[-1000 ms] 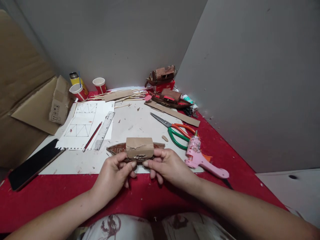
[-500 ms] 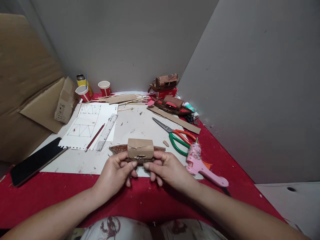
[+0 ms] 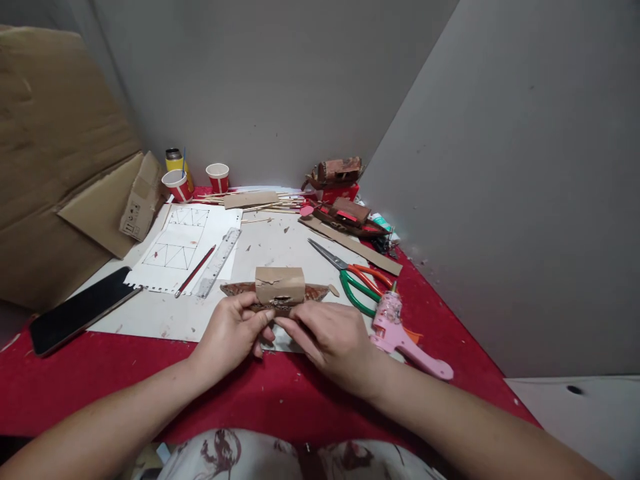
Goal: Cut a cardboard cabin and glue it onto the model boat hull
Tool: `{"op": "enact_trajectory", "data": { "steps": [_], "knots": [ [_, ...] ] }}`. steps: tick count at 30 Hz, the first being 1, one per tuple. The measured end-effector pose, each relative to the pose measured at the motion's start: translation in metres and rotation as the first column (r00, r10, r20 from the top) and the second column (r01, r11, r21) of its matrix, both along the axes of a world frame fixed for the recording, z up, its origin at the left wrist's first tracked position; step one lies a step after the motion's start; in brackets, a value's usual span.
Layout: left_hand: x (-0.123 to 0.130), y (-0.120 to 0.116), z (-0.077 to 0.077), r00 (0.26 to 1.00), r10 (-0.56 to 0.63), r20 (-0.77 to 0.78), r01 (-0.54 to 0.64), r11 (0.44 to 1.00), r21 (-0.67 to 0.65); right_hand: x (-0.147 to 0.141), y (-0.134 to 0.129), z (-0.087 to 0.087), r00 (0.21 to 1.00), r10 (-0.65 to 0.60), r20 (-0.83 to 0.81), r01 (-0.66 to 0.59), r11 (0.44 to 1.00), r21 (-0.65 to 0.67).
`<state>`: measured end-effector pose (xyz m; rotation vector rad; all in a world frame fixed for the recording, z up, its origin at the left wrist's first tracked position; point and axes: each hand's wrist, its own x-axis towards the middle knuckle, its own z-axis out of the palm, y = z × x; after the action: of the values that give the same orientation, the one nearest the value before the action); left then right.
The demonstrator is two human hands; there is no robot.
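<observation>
A small cardboard model boat is held just above the near part of the white board, its curved brown cardboard roof arching over the middle of the hull. A torn slit shows low on the roof's near side. My left hand pinches the hull's near side, left of centre, between thumb and fingers. My right hand is closed at the near side below the roof, fingertips bent against the boat. Exactly what its fingertips press is hidden.
Scissors and a pink glue gun lie to the right. Left are a phone, a pencil, a ruler and a drawing sheet. Two model boats, sticks and paper cups stand at the back.
My right hand has turned over and shifted inward from the boat's right side to its near middle. My left hand keeps its hold. The whole view has shifted slightly.
</observation>
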<state>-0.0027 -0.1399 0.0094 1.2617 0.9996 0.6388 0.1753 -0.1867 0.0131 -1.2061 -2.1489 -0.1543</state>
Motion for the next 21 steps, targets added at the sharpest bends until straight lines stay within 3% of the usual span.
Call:
{"op": "enact_trajectory", "data": {
  "steps": [5, 11, 21],
  "knots": [
    [0.001, -0.001, 0.000, 1.000, -0.001, -0.027, 0.002, 1.000, 0.020, -0.006, 0.010, -0.007, 0.994, -0.062, 0.091, 0.054, 0.994, 0.095],
    [0.004, -0.002, -0.004, 0.999, 0.021, -0.034, -0.020, 0.999, 0.038, -0.011, 0.010, -0.011, 0.984, -0.071, 0.162, 0.058, 0.995, 0.082],
    [0.004, -0.005, -0.006, 1.000, 0.027, -0.012, -0.026, 0.998, 0.065, -0.016, 0.012, -0.013, 0.998, -0.061, -0.008, 0.061, 0.998, 0.006]
  ]
}}
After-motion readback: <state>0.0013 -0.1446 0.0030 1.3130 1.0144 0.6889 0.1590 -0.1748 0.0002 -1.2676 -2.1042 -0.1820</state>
